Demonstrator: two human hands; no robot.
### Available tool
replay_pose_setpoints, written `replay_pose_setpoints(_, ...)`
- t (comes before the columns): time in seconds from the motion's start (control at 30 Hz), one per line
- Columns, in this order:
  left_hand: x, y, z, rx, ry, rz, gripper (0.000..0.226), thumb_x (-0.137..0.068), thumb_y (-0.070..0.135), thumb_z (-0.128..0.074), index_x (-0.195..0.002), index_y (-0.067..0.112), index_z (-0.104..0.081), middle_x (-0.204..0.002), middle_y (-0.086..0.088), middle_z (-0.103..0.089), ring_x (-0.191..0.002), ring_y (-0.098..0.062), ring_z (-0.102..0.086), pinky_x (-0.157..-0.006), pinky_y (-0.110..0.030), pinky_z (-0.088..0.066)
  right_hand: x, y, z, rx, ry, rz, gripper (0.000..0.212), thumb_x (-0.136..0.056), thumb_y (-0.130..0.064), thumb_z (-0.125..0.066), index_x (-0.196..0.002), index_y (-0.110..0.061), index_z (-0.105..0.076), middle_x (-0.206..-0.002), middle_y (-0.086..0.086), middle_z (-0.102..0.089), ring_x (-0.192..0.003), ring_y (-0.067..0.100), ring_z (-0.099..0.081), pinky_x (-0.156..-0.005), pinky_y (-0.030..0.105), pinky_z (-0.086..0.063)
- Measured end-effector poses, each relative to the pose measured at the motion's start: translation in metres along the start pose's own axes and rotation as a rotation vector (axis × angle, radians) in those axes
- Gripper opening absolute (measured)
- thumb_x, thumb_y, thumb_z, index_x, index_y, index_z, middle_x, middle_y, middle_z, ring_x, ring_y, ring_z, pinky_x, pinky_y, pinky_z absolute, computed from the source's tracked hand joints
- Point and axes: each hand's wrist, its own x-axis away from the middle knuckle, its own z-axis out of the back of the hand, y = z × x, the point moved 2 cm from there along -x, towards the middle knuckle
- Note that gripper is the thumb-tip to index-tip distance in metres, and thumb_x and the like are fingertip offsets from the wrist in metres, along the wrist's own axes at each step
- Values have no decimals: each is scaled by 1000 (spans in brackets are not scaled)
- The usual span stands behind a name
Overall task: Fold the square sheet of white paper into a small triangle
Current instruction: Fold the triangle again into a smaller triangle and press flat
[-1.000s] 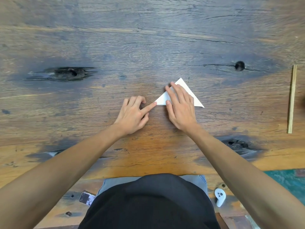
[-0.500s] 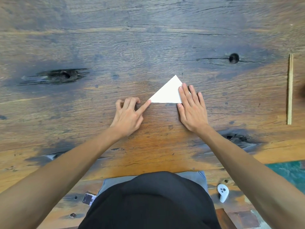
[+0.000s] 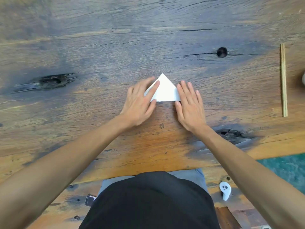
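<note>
The white paper (image 3: pixel 165 90) lies flat on the wooden table as a triangle, apex pointing away from me and long edge toward me. My left hand (image 3: pixel 140 101) rests flat on its left corner, fingers spread over the slanted left edge. My right hand (image 3: pixel 189 104) lies flat at the paper's right corner, its fingers along the right slanted edge. Both corners are hidden under the hands. Neither hand lifts the paper.
A pair of wooden chopsticks (image 3: pixel 283 80) lies at the far right. A dark knot hole (image 3: pixel 222 52) and a long dark crack (image 3: pixel 49 80) mark the wooden table (image 3: pixel 99 47). A small white controller (image 3: pixel 225 190) and a phone (image 3: pixel 90 200) sit near my lap.
My left hand has opened from a pointing finger and slid right onto the paper's left corner. My right hand has slid right along the paper to its right corner.
</note>
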Motion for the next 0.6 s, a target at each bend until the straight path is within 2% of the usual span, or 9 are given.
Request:
replay_pose_setpoints(0.1, -34, 18, -8, -5, -84, 5, 61, -105, 41, -31, -160, 17, -23, -170, -6, -16, -156, -26, -18, -113, -48, -25, -19, -14, -1, 17, 11, 2, 59, -109, -34, -29, -164, -14, -22, -173, 3, -17, -160, 17, -10, -129, 42, -9)
replay_pose_setpoints(0.3, -51, 10, -30, -44, -193, 68, 66, -107, 48, -17, -163, 15, -7, -172, -1, 3, -159, -21, 5, -124, -57, -8, -34, -18, -13, 84, -30, 3, 61, -109, -37, -25, -165, -12, -17, -173, 4, -15, -160, 17, -10, -129, 44, -11)
replay_pose_setpoints(0.4, -48, 1, -38, -48, -205, 91, 66, -107, 48, -20, -163, 19, 0, -172, -1, 6, -159, -21, 8, -125, -55, -2, -31, -12, -18, 97, -29, 16, 62, -109, -39, -26, -165, -14, -17, -173, 4, -15, -160, 18, -12, -129, 45, -13)
replay_pose_setpoints(0.6, -47, -1, -44, -39, -144, 106, 64, -107, 46, -22, -163, 22, -2, -172, -2, 3, -159, -21, 4, -125, -53, -4, -12, 3, -17, 83, -24, 1, 63, -109, -40, -30, -165, -13, -17, -173, 5, -16, -160, 18, -12, -129, 45, -12)
